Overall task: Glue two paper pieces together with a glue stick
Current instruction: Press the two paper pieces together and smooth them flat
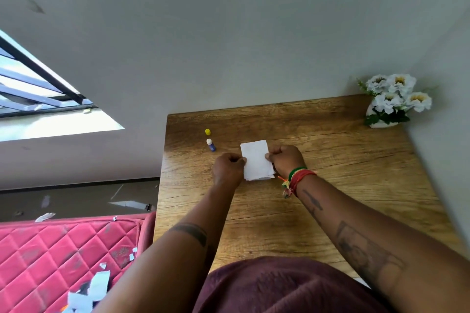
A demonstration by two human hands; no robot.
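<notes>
Both my hands grip a stack of white paper over a wooden table, the glue stick uncapped beside it.

My left hand (228, 168) pinches the left edge of the paper pieces (256, 161) between curled fingers, and my right hand (286, 159), with a red, green and yellow bracelet (296, 178) at the wrist, pinches the right edge. The sheets lie one over the other, their near edges slightly offset, in the middle of the table (330, 160); I cannot tell whether they touch the wood. The blue glue stick (210, 144) stands just left of the paper, white tip exposed, with its yellow cap (207, 131) a little farther back. A white vase of white flowers (393, 101) sits in the far right corner. A red quilted mattress (63, 249) strewn with paper scraps (91, 290) lies to the left of the table.
</notes>
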